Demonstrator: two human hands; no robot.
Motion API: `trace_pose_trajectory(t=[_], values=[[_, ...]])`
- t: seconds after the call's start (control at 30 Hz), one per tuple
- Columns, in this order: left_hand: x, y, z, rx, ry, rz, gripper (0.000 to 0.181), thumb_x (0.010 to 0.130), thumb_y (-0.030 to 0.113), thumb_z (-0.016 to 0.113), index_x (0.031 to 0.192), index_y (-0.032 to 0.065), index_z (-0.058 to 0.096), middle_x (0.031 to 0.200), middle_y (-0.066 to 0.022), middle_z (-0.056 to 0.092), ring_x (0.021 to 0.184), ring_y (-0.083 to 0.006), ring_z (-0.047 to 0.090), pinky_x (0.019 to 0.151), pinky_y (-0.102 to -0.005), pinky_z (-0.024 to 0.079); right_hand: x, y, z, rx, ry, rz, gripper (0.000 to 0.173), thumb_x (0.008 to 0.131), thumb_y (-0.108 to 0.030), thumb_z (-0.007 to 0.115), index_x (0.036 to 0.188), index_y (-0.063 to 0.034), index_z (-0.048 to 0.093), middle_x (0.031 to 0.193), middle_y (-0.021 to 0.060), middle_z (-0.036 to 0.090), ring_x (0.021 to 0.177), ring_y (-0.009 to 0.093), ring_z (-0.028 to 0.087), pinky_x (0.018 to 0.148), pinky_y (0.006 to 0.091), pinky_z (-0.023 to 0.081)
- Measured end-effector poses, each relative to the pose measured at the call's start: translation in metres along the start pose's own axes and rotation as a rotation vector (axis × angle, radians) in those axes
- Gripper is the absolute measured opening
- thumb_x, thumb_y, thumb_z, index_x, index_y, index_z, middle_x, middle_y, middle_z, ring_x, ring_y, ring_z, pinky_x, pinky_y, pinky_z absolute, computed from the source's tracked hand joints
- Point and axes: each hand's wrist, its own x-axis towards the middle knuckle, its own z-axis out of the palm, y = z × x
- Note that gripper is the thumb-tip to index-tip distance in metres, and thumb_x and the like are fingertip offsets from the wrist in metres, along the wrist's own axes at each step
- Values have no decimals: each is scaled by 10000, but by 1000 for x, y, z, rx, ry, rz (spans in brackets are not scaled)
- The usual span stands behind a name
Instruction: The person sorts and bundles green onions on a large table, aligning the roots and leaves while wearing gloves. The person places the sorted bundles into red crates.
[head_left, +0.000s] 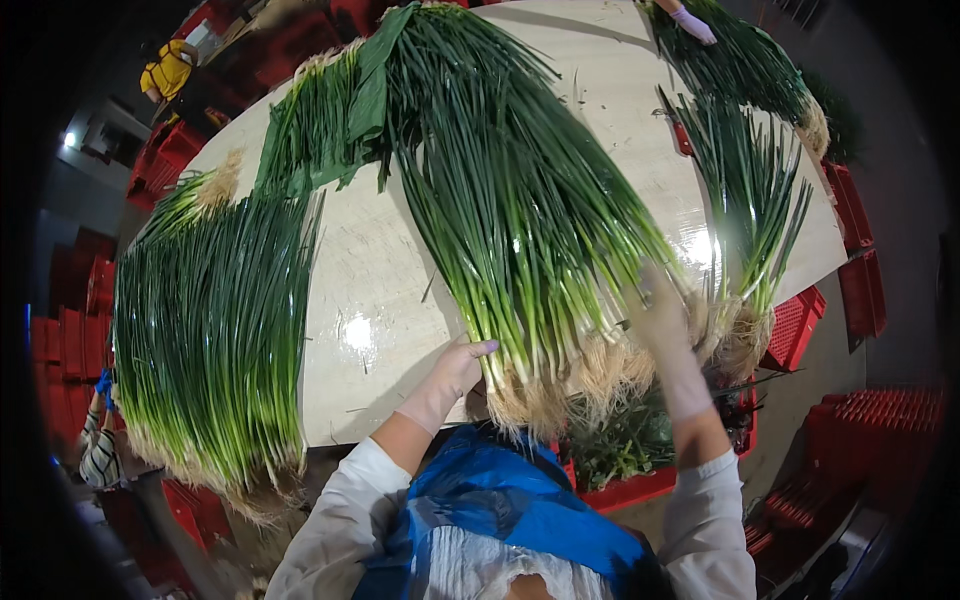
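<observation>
A wide spread of green onions (517, 225) lies on the pale tabletop before me, roots towards my body and overhanging the near edge. My left hand (454, 367), in a thin pale glove, grips the left side near the root ends, thumb across the outer stems and fingers hidden beneath. Over the lower stems on the right side is my gloved right hand (658, 311), blurred by motion; whether its fingers are closed on stems cannot be told. Pale stringy roots (611, 367) hang between the two hands.
Another dense row of green onions (217, 337) lies left, and a smaller bunch (750, 202) right. A red-handled tool (681, 137) rests near it. Below the edge, a red crate (630, 487) holds green trimmings. At far right, another person's gloved hand (696, 26) touches onions.
</observation>
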Motion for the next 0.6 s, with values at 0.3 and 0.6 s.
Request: trace_pose_trajectory(t=[0.3, 0.6], values=[[-33, 16, 44, 403, 182, 164, 352, 806, 96, 748, 1125, 31, 614, 1030, -84, 673, 836, -165, 655, 744, -280, 526, -79, -25, 108, -103, -443, 71, 691, 839, -307, 627, 1402, -14, 355, 1133, 251, 612, 1039, 386, 601, 919, 405, 468], [-59, 14, 20, 287, -53, 286, 380, 976, 287, 512, 1234, 10, 507, 1036, -117, 633, 928, -219, 621, 788, -354, 533, -61, 17, 110, 233, -211, 22, 490, 832, -52, 572, 1308, 14, 473, 997, 269, 647, 853, 353, 662, 742, 402, 525]])
